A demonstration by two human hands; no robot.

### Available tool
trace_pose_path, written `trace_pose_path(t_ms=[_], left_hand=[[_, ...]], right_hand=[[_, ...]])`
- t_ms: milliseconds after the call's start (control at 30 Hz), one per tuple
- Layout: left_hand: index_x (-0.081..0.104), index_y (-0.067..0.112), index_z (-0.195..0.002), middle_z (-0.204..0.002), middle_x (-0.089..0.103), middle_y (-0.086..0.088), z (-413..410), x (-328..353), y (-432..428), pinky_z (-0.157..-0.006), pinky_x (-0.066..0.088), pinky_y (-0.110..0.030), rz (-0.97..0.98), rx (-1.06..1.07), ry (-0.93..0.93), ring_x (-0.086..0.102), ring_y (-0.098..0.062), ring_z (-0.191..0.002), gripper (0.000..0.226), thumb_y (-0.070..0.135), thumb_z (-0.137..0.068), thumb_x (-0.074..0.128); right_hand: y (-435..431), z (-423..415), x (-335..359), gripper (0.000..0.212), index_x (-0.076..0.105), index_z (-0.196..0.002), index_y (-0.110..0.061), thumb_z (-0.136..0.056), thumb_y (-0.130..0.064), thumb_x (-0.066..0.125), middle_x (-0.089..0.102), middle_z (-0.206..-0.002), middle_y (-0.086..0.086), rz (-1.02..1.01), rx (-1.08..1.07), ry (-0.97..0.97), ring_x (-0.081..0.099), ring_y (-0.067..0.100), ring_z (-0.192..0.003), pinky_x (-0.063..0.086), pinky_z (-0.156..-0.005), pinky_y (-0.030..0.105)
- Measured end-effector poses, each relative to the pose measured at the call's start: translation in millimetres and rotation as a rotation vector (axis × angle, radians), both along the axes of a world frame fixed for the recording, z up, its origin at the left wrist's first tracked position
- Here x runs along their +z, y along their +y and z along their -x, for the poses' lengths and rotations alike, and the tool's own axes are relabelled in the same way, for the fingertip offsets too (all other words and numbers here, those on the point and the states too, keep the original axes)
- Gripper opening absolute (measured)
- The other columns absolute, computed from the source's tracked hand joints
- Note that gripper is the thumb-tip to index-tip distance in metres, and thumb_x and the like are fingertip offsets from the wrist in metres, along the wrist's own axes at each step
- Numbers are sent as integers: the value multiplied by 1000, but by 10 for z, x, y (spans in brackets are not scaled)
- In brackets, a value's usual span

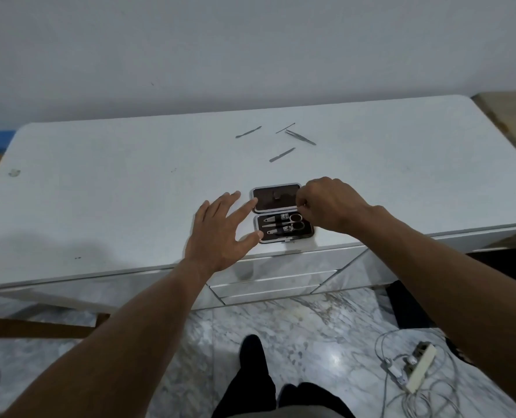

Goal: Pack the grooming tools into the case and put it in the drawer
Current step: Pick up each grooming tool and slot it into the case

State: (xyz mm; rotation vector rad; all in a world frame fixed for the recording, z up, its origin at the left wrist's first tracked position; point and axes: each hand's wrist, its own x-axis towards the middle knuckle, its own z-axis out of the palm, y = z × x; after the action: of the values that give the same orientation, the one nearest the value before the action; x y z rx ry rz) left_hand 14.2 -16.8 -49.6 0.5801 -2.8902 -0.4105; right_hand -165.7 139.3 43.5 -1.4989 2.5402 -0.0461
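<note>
A small brown grooming case (276, 200) lies open near the front edge of the white table (130, 182). Its lower half holds scissors (284, 219), a clipper and other tools. My left hand (220, 230) hovers with fingers spread just left of the case, fingertips at its edge. My right hand (329, 206) is curled over the case's right side, fingers pinched; whether it holds anything I cannot tell. Several loose metal tools lie farther back: a file (248, 132), a thin pick (285, 128), tweezers (300, 137) and another file (281, 154).
Drawer fronts (269, 285) sit under the table's front edge, closed. A power strip with tangled cables (413, 372) lies on the marble floor at the right. My legs and feet show below. A wooden frame (39, 327) stands at the lower left.
</note>
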Motion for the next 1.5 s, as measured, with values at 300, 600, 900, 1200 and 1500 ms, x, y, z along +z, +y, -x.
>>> trace_pose_path(t_ms=[300,600,900,1200,1500], left_hand=[[28,39,-152,-161,29,0,11,89,22,-119,15,-49,-47,-13,-58,21,-23,-149,77,73,-83,23],[29,31,-152,-160,29,-6,113,98,-154,-118,12,-62,6,-149,-91,23,-25,-149,80,73,-84,34],[18,36,-155,-161,26,0,114,60,-167,-120,13,-56,-20,-116,-103,20,-19,-150,84,71,-83,42],[16,32,-156,-161,26,0,128,80,-157,-119,16,-58,26,-104,-125,22,-19,-149,90,70,-81,46],[15,33,-156,-162,24,0,121,58,-137,-120,12,-56,42,-110,-125,18,-18,-150,84,70,-85,40]], right_hand=[[-203,65,20,26,65,-106,-8,-91,-25,53,63,-106,13,68,-192,-68,62,33,-96,53,-83,42],[-521,582,-13,29,59,-116,-6,-91,-19,51,61,-118,15,53,-297,-63,60,36,-106,50,-87,39],[-958,1084,-191,22,55,-112,-5,-93,-10,45,54,-118,15,64,-328,38,52,35,-111,44,-79,38],[-1110,1228,-312,22,57,-110,-3,-90,-4,46,58,-112,17,51,-246,51,57,37,-105,46,-79,40],[-881,1080,-166,16,52,-103,-5,-88,-11,53,62,-108,19,83,-374,-132,55,37,-87,40,-69,35]])
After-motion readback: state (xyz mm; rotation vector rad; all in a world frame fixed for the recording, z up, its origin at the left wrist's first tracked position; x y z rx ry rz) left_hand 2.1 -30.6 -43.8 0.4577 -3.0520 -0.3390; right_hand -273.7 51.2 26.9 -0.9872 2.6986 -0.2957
